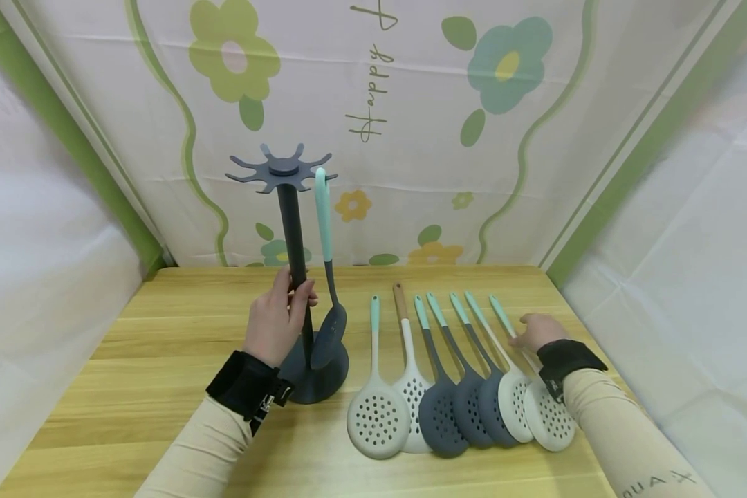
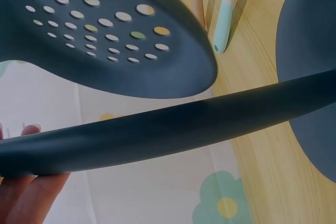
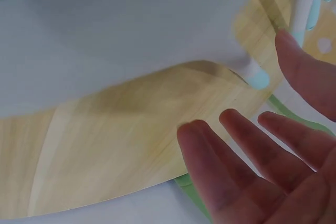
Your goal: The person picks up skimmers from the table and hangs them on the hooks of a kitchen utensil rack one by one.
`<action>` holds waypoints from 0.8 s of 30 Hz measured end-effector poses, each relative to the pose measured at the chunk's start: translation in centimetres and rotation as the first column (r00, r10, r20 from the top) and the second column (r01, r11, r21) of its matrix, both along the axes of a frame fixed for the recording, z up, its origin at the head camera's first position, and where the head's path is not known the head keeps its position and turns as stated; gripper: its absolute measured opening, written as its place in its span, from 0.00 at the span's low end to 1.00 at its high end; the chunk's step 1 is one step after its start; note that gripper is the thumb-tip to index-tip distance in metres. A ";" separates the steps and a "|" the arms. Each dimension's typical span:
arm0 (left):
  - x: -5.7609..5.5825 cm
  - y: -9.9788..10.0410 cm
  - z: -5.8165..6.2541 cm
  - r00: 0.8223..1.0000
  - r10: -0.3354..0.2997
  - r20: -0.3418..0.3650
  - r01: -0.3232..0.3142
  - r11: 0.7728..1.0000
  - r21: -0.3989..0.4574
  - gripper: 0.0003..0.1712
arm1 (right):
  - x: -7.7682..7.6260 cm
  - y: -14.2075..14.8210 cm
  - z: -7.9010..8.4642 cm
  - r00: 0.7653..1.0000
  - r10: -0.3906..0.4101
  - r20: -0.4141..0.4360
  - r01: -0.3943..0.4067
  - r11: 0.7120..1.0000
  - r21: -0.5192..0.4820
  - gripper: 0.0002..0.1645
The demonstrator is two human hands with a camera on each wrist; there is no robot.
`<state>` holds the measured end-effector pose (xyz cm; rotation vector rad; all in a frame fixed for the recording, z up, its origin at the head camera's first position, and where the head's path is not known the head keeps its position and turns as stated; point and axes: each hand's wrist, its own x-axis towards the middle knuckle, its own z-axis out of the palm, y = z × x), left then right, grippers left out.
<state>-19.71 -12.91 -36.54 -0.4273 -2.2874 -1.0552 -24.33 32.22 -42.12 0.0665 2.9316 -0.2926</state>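
Head view, lower right: the right hand (image 1: 540, 333) has parted, empty fingers beside the rightmost white skimmer (image 1: 550, 419); left of centre, the left hand (image 1: 277, 318) curls its fingers round the dark stand (image 1: 291, 232); top centre, the curtain (image 1: 417, 149) reads "Happy" sideways.

Four white skimmers (image 1: 378, 418), three dark skimmers (image 1: 442, 418) on one desk (image 1: 131, 387), one hanging skimmer (image 1: 328, 339), one stand (image 1: 291, 228), one left hand (image 1: 275, 315), one right hand (image 1: 540, 332)

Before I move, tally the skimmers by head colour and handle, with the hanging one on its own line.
Lying dark-headed skimmers, mint handles: 3
Hanging dark-headed skimmer, mint handle: 1
Pale-headed skimmers, mint handles: 3
Pale-headed skimmer, brown handle: 1
Total: 8
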 end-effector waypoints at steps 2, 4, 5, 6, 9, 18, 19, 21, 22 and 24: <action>0.0 0.0 0.0 1.000 0.000 -0.002 0.000 1.000 0.000 0.10 | 0.0 0.2 -0.2 1.000 -0.004 0.011 0.004 1.000 -0.006 0.41; 0.0 0.0 0.0 1.000 0.000 -0.002 0.000 1.000 0.001 0.10 | 0.1 0.3 -0.4 1.000 -0.007 0.020 0.007 1.000 -0.009 0.41; 0.0 0.0 0.0 1.000 0.000 -0.003 0.000 1.000 0.001 0.10 | 0.1 0.3 -0.4 1.000 -0.008 0.023 0.008 1.000 -0.009 0.41; 0.0 0.0 0.0 1.000 0.000 -0.002 0.000 1.000 0.001 0.10 | 0.2 0.3 -0.4 1.000 -0.010 0.028 0.010 1.000 -0.010 0.41; 0.0 0.0 0.0 1.000 0.000 0.002 0.000 1.000 0.002 0.10 | 0.3 0.3 -0.5 0.999 -0.006 0.036 0.006 1.000 -0.005 0.40; 0.0 0.0 0.0 1.000 0.002 0.002 -0.002 1.000 0.005 0.11 | 0.4 0.4 -0.7 0.997 -0.011 0.073 0.014 0.999 -0.041 0.40; 0.0 0.0 0.0 1.000 0.003 0.000 -0.003 1.000 0.005 0.11 | 0.4 0.4 -0.7 0.997 -0.016 0.080 0.020 0.999 -0.050 0.40; 0.0 0.0 0.0 1.000 0.004 -0.001 -0.004 1.000 0.005 0.11 | 0.5 0.4 -0.8 0.996 -0.022 0.086 0.027 0.998 -0.062 0.39; 0.0 0.0 0.0 1.000 0.004 -0.002 -0.004 1.000 0.005 0.11 | 0.5 0.5 -0.9 0.996 -0.025 0.090 0.032 0.997 -0.070 0.39; 0.0 0.0 0.0 1.000 0.004 -0.004 -0.004 1.000 0.004 0.11 | 0.5 0.6 -1.1 0.995 -0.030 0.094 0.038 0.996 -0.080 0.38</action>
